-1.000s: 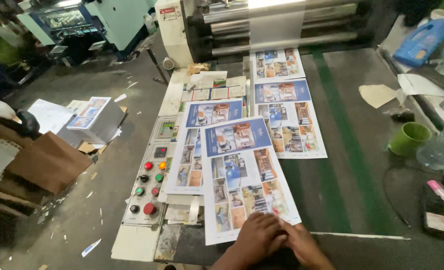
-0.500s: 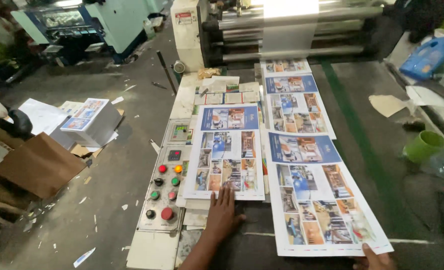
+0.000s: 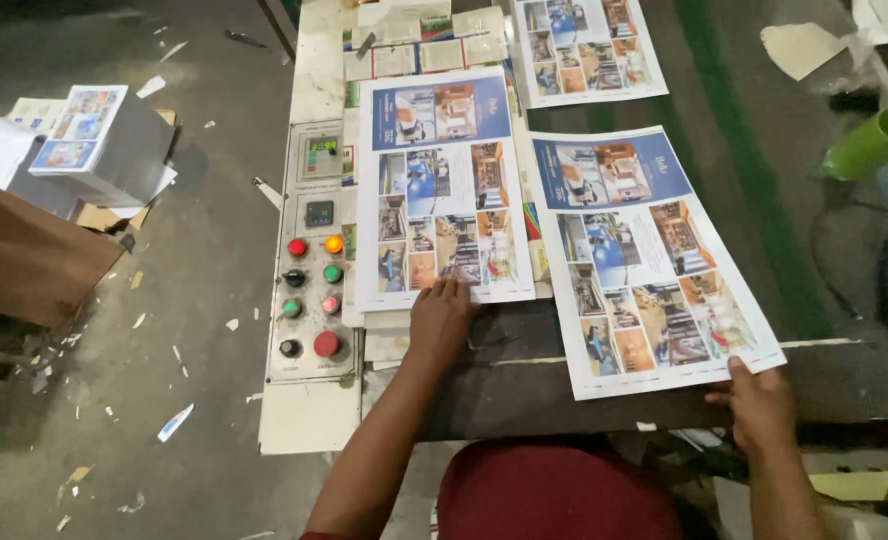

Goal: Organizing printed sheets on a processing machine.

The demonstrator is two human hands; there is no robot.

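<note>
Two printed sheets with blue headers and several small photos lie side by side on the dark work table (image 3: 834, 375). My left hand (image 3: 440, 318) presses flat on the bottom edge of the left sheet (image 3: 442, 190), which tops a stack of sheets. My right hand (image 3: 759, 405) grips the bottom right corner of the right sheet (image 3: 644, 255), thumb on top. A third printed sheet (image 3: 584, 45) lies farther up the table.
A control panel (image 3: 311, 270) with red, green and orange buttons and small displays sits left of the stack. A green cup (image 3: 874, 142) stands at the right. On the littered floor at left are a brown cardboard box (image 3: 24, 255) and a stack of prints (image 3: 89, 145).
The view has dropped and come closer to the table. My right hand has drawn the right sheet down and left, beside the stack. My left hand stays on the left sheet's bottom edge.
</note>
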